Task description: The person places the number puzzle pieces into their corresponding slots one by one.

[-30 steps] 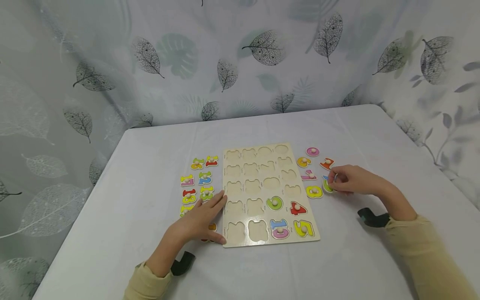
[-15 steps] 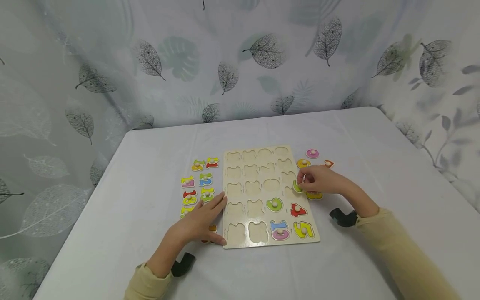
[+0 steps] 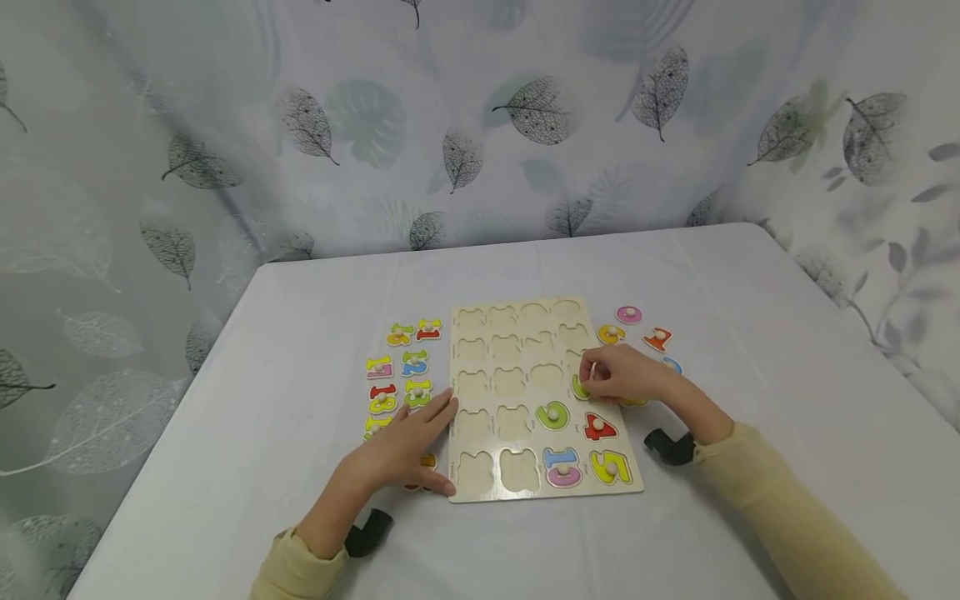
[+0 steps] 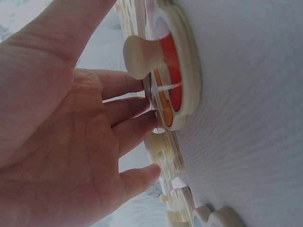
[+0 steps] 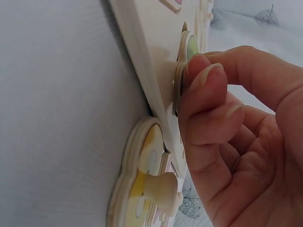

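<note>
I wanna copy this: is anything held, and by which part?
The right hand pinches a green piece, probably by its knob, which the fingers hide. The left hand grips nothing.

From afar, I view a white-covered tabletop (image 3: 315, 325) before a pale grey backdrop (image 3: 442, 100), its print of dark veined leaves and faint green fronds spanning left, rear and right in soft light.

Right hand (image 3: 622, 372) hides most of the green piece (image 3: 578, 388), left hand (image 3: 401, 448) partly blocks an orange piece (image 3: 428, 461), sleeves (image 3: 798, 512) cropped near, board print (image 3: 453, 471) unreadably small.
</note>
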`<state>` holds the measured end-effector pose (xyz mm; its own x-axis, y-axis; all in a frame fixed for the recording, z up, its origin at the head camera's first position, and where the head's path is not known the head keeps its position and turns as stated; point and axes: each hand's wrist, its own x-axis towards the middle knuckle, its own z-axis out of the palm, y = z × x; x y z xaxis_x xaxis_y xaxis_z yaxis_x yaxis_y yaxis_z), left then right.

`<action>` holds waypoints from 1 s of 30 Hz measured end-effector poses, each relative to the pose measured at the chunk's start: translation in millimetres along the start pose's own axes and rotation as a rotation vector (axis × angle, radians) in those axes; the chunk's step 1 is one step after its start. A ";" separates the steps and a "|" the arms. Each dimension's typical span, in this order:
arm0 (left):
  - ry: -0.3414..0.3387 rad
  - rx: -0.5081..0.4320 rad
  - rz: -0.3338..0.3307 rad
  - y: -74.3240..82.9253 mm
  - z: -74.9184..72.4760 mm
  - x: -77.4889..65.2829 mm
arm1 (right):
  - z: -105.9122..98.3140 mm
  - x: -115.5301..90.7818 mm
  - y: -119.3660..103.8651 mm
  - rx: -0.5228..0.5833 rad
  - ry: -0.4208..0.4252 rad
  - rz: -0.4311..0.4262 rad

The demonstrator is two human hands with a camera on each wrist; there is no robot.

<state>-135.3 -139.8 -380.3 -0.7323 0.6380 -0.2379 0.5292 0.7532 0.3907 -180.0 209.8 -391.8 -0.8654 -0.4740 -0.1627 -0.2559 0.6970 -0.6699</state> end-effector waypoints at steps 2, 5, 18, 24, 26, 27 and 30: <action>-0.003 -0.001 0.000 0.5 0.4 -0.3 | 0.9 -1.1 -0.3 -0.001 0.000 -0.001; -0.003 -0.005 0.002 1.5 0.1 -0.6 | 1.5 -2.3 -1.7 0.002 0.001 -0.001; 0.003 -0.006 0.000 2.0 -0.5 0.2 | -0.4 -5.4 -6.3 -0.013 -0.020 0.005; 0.000 -0.005 0.001 1.6 -0.1 0.0 | 0.0 -4.2 -4.2 -0.021 -0.039 -0.001; 0.000 -0.003 0.002 1.7 -0.5 0.0 | -0.3 -3.6 -3.9 -0.020 -0.044 0.007; 0.000 -0.002 0.002 1.6 -0.5 0.1 | -0.5 -3.3 -3.7 -0.022 -0.046 0.009; -0.001 0.005 -0.002 1.3 -0.5 0.5 | -1.0 -2.3 -3.2 -0.029 -0.054 0.024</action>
<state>-135.2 -138.6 -379.5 -0.7330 0.6367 -0.2393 0.5299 0.7551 0.3860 -177.7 209.2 -388.5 -0.8468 -0.4852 -0.2180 -0.2484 0.7232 -0.6445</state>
